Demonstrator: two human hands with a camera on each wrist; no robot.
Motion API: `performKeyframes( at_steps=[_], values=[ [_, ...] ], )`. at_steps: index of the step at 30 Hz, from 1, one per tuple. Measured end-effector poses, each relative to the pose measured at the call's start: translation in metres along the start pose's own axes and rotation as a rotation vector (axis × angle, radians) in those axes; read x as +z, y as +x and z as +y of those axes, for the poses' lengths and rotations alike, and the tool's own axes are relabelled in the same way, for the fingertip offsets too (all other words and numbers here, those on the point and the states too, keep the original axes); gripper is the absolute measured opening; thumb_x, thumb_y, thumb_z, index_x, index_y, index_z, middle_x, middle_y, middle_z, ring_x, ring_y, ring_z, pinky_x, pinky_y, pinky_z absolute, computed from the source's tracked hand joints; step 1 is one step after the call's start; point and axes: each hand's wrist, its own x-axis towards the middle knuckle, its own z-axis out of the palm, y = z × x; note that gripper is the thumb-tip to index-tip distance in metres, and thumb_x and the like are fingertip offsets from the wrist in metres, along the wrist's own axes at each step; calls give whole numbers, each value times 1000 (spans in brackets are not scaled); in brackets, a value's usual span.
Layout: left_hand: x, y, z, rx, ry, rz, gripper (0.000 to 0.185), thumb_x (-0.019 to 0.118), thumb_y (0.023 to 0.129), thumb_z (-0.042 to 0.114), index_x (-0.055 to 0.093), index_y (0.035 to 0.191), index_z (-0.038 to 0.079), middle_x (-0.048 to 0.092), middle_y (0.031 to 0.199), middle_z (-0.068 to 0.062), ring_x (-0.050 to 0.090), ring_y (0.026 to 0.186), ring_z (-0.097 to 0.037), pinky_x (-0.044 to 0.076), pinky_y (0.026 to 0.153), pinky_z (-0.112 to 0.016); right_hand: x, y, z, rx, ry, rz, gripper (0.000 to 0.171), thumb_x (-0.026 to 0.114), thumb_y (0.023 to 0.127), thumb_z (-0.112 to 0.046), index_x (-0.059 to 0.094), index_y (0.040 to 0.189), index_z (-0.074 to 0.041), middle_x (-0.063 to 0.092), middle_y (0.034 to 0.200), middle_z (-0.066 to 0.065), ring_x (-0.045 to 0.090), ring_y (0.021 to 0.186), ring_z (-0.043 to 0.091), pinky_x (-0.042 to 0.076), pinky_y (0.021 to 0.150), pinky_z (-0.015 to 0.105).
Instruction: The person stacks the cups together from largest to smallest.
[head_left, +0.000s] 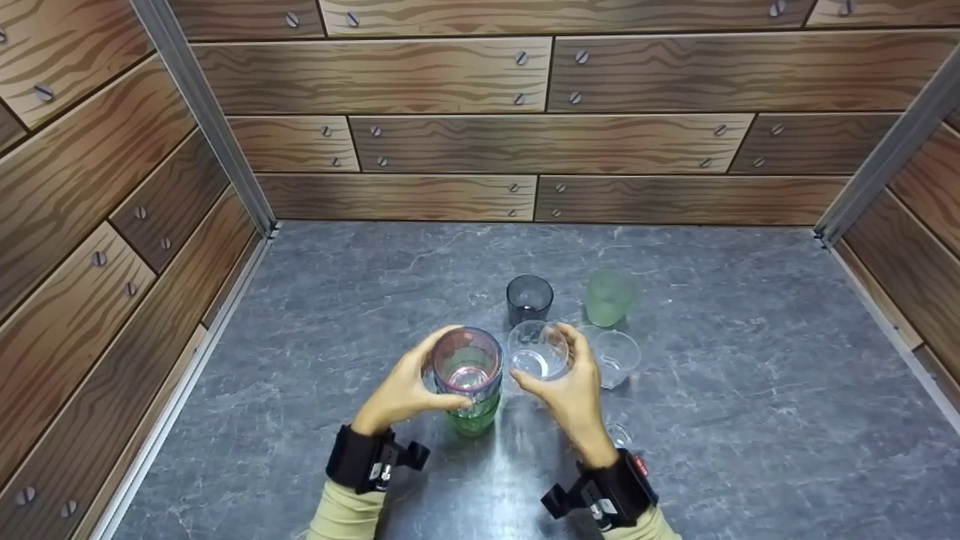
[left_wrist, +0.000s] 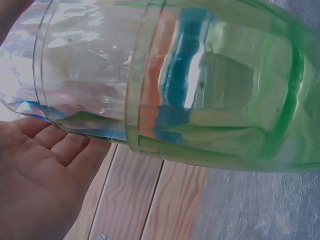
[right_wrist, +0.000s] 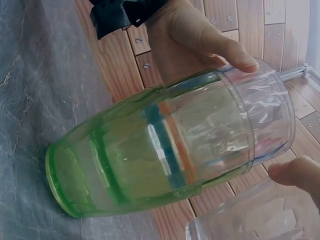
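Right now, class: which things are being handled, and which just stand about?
In hand: stack of cups, gripped by left hand; clear cup, held by right hand.
Standing about: dark cup, frosted green cup, second clear cup.

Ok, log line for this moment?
left hand: grips cup stack | right hand: holds clear cup beside stack | table: three more cups

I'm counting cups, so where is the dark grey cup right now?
In the head view the dark grey cup stands on the table just behind the clear cup in the right hand, left of the pale green cup.
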Motion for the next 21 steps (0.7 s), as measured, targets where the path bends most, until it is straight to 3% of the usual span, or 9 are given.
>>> performKeyframes(
  at_steps=[5, 12, 21],
  values=[
    [0, 0, 0, -5, -3, 0, 92, 84, 61, 16, 36, 140, 11, 51, 136, -12, 51, 125, -28, 41, 110, -43, -2, 0, -3, -3, 73, -10, 85, 87, 51, -6, 46, 126, -1, 59, 123, 15, 53, 117, 26, 42, 109, 34],
    [0, 0, 0, -5, -2, 4, 92, 84, 61, 16, 37, 139, 11, 51, 136, -13, 51, 124, -28, 41, 109, -43, -5, -3, -11, -39, 125, -16, 83, 86, 52, -3, 47, 125, 1, 60, 122, 15, 53, 119, 24, 35, 106, 6],
    [0, 0, -1, -7, 7, 8, 93, 85, 60, 18, 37, 140, 12, 51, 136, -11, 51, 125, -26, 40, 110, -41, -8, -5, -18, -72, 169, -3, 82, 85, 54, -1, 47, 126, 3, 59, 123, 18, 53, 119, 20, 32, 106, 3]
  ],
)
